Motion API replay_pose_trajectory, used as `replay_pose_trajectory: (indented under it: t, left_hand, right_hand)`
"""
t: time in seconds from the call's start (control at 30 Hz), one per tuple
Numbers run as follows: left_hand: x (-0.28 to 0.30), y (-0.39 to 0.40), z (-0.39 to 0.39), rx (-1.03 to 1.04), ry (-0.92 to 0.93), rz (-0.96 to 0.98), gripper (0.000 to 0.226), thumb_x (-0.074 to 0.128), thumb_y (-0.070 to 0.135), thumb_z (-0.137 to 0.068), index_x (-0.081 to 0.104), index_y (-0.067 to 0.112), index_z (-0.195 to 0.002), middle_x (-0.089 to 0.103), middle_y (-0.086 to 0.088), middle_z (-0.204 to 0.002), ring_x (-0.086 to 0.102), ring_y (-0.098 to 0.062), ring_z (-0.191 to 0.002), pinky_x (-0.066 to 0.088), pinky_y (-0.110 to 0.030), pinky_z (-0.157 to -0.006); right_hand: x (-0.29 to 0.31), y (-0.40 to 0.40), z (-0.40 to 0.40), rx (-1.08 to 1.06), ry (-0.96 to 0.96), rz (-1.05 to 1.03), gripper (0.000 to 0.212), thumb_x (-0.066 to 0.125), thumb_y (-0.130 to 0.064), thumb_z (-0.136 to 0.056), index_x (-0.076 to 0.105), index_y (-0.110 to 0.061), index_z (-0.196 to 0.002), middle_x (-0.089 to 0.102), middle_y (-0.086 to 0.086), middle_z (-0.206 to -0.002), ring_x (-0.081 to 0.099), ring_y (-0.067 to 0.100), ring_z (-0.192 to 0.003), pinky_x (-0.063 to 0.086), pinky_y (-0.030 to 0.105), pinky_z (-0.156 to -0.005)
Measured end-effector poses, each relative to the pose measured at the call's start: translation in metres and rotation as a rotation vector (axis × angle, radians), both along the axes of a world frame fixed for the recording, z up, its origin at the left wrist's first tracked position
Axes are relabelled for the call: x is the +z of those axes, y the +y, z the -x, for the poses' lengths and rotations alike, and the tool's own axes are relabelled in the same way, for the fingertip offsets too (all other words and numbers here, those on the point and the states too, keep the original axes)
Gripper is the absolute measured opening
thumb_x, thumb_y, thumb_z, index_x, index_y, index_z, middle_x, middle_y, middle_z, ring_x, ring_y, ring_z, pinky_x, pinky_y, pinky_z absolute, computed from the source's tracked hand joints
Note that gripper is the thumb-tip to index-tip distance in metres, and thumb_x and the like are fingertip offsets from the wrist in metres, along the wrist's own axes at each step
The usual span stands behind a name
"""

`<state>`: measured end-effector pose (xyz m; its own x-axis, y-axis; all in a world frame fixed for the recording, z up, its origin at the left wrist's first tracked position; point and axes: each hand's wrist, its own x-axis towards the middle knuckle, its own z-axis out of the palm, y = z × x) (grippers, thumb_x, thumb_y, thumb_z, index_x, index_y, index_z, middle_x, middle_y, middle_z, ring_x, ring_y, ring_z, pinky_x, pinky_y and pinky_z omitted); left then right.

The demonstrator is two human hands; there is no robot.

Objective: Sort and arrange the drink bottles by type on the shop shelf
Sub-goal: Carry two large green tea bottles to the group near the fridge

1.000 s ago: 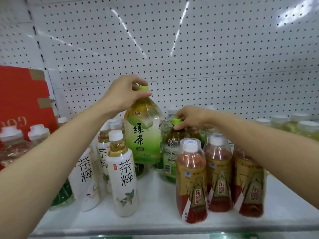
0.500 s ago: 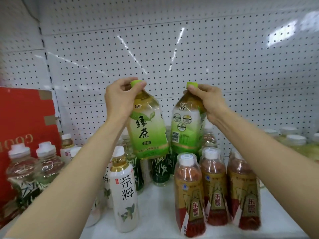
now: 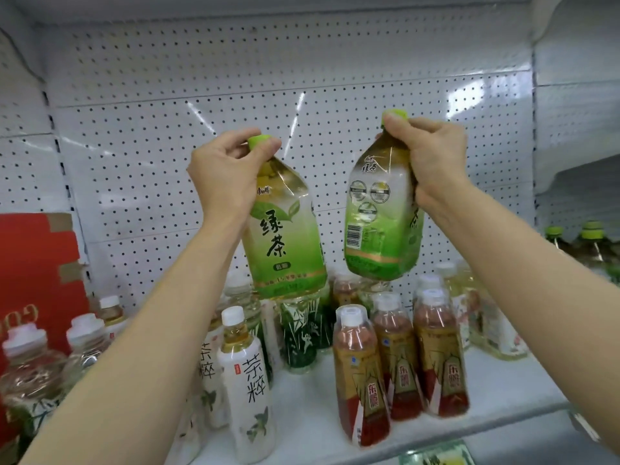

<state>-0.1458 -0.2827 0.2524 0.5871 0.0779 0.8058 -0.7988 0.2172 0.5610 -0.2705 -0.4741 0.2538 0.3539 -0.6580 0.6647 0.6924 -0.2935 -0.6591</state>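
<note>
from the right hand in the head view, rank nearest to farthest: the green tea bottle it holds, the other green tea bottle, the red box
1. Green tea bottle in the right hand, gripped at the neck.
2. Other green tea bottle, just left, held by the left hand.
3. Red box, far left on the shelf.

The left hand (image 3: 223,176) covers the neck of the green tea bottle (image 3: 285,236) it holds, so only a sliver of the cap shows; the right hand (image 3: 432,159) hides the neck and one side of the second green tea bottle (image 3: 379,216), whose small print and round seals are too blurred to read. Both forearms run out of the lower edge. The left forearm hides much of the white-label bottles (image 3: 250,394) behind it. The red carton (image 3: 33,263) is cut by the left edge, its gold lettering only partly seen. The green-capped bottles (image 3: 583,239) at far right are cut off and blurred. The shelf (image 3: 503,380) front's price tag (image 3: 436,456) is clipped and unreadable.
</note>
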Motion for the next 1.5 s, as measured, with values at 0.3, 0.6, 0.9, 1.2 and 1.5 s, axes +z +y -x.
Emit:
replay_pose_trajectory:
  t: [0.3,0.6,0.9,1.2,1.5]
  left_hand:
    - [-0.023,-0.035,0.060,-0.140,0.008,-0.011,0.034,0.091,0.025,-0.068,0.078,0.019,-0.099,0.076,0.007,-0.085,0.075,-0.007,-0.078,0.062,-0.030,-0.079]
    - [-0.058,-0.135,0.139,-0.231,0.050,-0.063,0.037,0.091,0.029,-0.067,0.079,0.021,-0.101,0.077,0.006,-0.087,0.075,-0.006,-0.081,0.061,-0.030,-0.082]
    - [-0.114,-0.252,0.207,-0.235,0.123,-0.082,0.038,0.090,0.030,-0.069,0.078,0.021,-0.105,0.076,0.009,-0.091,0.069,0.010,-0.082,0.055,-0.011,-0.082]
    - [-0.145,-0.331,0.212,-0.246,0.204,-0.121,0.040,0.090,0.024,-0.069,0.078,0.017,-0.108,0.076,0.006,-0.090,0.072,0.002,-0.083,0.057,-0.012,-0.077]
    - [-0.159,-0.418,0.217,-0.309,0.206,-0.140,0.044,0.091,0.023,-0.067,0.078,0.015,-0.108,0.076,0.007,-0.089,0.073,0.001,-0.082,0.059,-0.018,-0.080]
  right_hand:
    - [-0.031,-0.016,0.071,-0.275,0.128,-0.008,0.024,0.092,-0.032,-0.062,0.071,-0.020,-0.059,0.070,-0.007,-0.057,0.068,0.011,-0.057,0.059,0.029,-0.066]
    - [-0.096,-0.092,0.158,-0.361,0.139,-0.091,0.021,0.091,-0.025,-0.063,0.076,-0.020,-0.077,0.074,-0.008,-0.067,0.072,0.005,-0.065,0.054,0.018,-0.064]
    - [-0.154,-0.195,0.239,-0.403,0.181,-0.098,0.027,0.088,-0.018,-0.067,0.078,-0.013,-0.092,0.077,-0.002,-0.081,0.074,0.011,-0.078,0.061,0.030,-0.077]
    - [-0.184,-0.294,0.274,-0.478,0.195,-0.147,0.031,0.089,-0.022,-0.067,0.078,-0.014,-0.095,0.078,-0.002,-0.084,0.074,0.013,-0.082,0.061,0.034,-0.080]
    - [-0.190,-0.373,0.282,-0.543,0.147,-0.157,0.019,0.087,-0.019,-0.070,0.078,-0.020,-0.086,0.077,-0.005,-0.077,0.074,0.012,-0.077,0.059,0.028,-0.073]
